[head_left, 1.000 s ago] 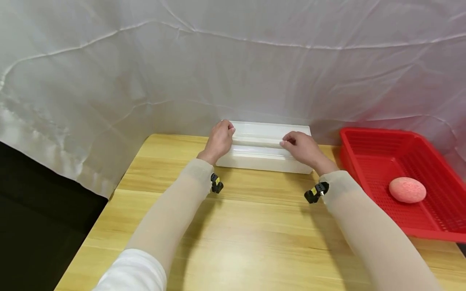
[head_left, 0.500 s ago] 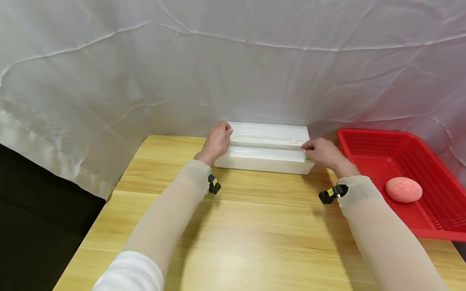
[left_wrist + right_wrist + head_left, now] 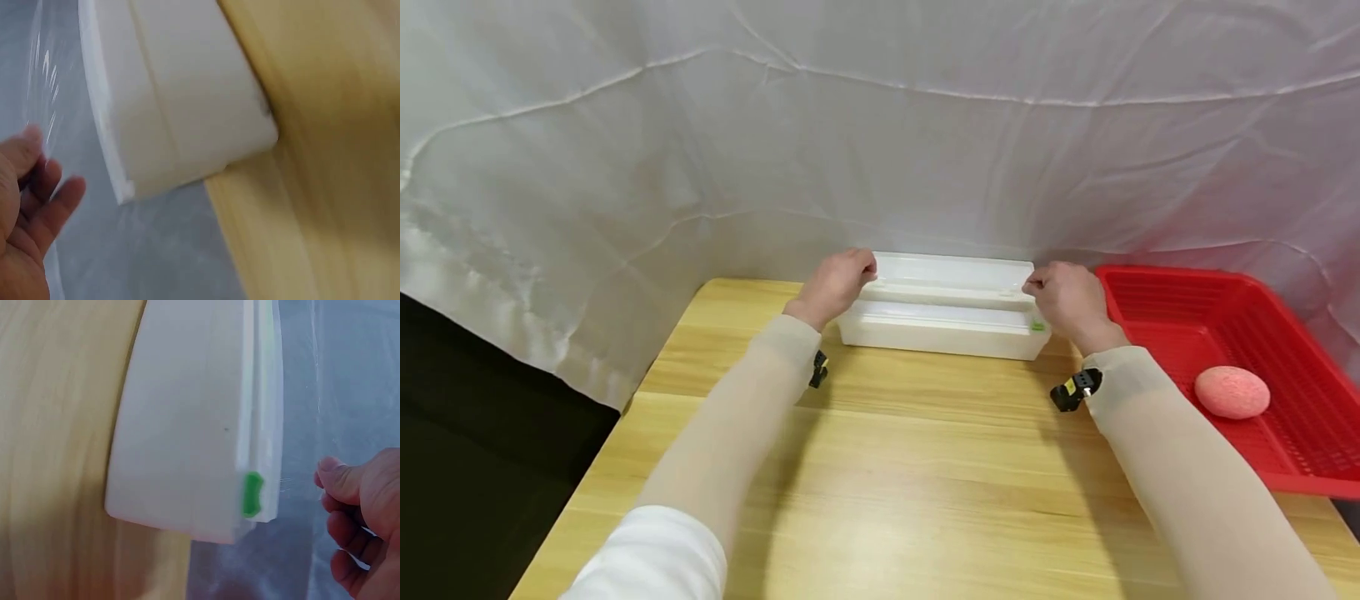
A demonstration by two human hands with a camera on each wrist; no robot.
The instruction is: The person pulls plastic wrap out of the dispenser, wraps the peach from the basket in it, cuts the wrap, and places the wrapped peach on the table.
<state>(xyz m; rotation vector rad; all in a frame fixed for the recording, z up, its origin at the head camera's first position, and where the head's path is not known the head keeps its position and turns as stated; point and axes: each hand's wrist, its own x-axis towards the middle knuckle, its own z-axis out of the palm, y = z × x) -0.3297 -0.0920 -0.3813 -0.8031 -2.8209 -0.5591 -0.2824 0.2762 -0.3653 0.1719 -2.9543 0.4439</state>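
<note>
A long white cling film dispenser (image 3: 936,337) lies against the curtain at the back of the table, its lid (image 3: 955,268) raised. At its right end sits a green slide cutter (image 3: 252,495). Clear cling film (image 3: 47,75) stretches above the box and shows as shiny creases in both wrist views. My left hand (image 3: 838,283) pinches the film's edge between thumb and forefinger past the box's left end. Beyond the right end, my right hand (image 3: 1067,300) pinches the other side of the film in the same way.
A red plastic basket (image 3: 1195,479) stands at the right of the wooden table (image 3: 910,467), with a pink oval object (image 3: 1232,392) inside. A pale grey curtain (image 3: 865,142) hangs behind the dispenser. The table's left edge drops to a dark area.
My right hand has moved right, over to the box's right end, then up a little, uncovering the green slide cutter. My left hand has shifted slightly left.
</note>
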